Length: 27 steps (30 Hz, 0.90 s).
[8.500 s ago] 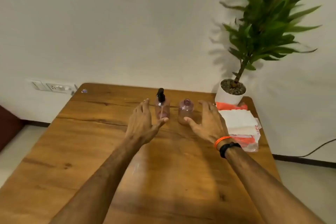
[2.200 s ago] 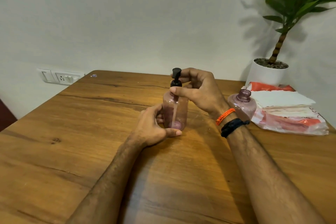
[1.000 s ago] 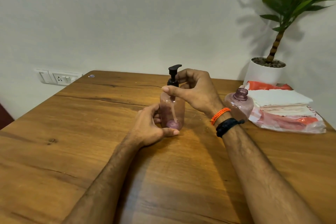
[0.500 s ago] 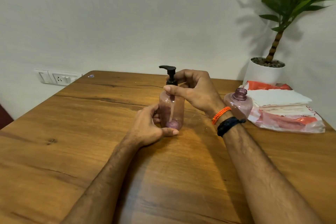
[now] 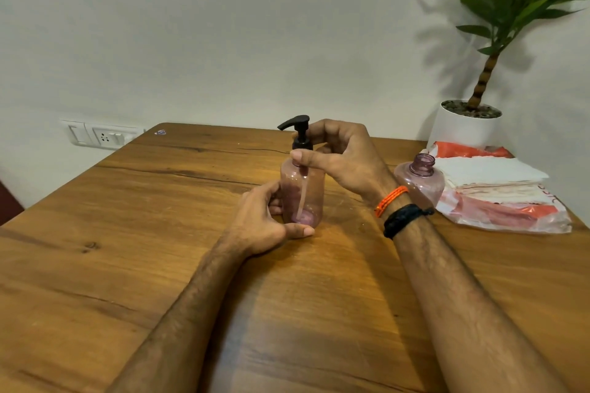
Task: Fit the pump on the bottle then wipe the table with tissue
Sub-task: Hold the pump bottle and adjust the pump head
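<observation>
A clear pink bottle (image 5: 303, 195) stands upright on the wooden table (image 5: 159, 233). The black pump (image 5: 298, 132) sits in its neck, with the nozzle pointing left and the dip tube visible inside. My left hand (image 5: 265, 220) grips the bottle's lower body from the left. My right hand (image 5: 341, 159) pinches the pump collar at the neck, thumb in front. A second pink bottle (image 5: 421, 182) with an open neck stands to the right, behind my right wrist. White tissues (image 5: 488, 171) lie on a red and clear plastic pack (image 5: 510, 214) at the right edge.
A potted plant in a white pot (image 5: 466, 129) stands at the table's far right corner against the wall. A wall socket panel (image 5: 102, 136) sits just beyond the table's far left corner. A small sticker (image 5: 159, 132) lies near the back edge.
The pump nozzle has turned from pointing right to pointing left as my right hand twists the collar. My left hand keeps holding the bottle in the same spot.
</observation>
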Each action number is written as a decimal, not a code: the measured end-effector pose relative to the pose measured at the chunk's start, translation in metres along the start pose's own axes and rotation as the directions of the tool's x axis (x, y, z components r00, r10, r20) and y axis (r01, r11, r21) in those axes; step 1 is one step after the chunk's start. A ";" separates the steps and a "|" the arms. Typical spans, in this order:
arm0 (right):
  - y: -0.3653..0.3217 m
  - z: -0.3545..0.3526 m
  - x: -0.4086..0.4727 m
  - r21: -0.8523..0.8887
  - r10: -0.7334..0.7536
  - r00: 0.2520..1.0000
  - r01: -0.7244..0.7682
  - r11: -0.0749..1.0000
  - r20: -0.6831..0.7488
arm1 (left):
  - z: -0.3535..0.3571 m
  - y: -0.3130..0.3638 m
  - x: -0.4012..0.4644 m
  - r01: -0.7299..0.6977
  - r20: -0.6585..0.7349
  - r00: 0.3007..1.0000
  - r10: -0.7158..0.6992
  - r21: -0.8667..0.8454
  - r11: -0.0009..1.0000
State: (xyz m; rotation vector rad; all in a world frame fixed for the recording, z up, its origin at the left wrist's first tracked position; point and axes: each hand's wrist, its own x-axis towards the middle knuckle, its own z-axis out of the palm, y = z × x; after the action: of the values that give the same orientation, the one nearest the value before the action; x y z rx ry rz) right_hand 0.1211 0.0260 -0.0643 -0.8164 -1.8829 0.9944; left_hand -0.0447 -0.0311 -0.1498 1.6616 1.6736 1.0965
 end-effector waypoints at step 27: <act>0.000 0.002 0.000 -0.040 -0.010 0.999 0.008 0.999 -0.036 | -0.001 0.011 -0.006 0.025 0.016 1.000 -0.025 -0.022 0.999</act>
State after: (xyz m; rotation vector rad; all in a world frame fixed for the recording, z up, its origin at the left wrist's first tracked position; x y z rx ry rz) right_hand 0.1190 0.0250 -0.0650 -0.8432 -1.8788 0.9335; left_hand -0.0392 -0.0381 -0.1407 1.6268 1.6617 1.0833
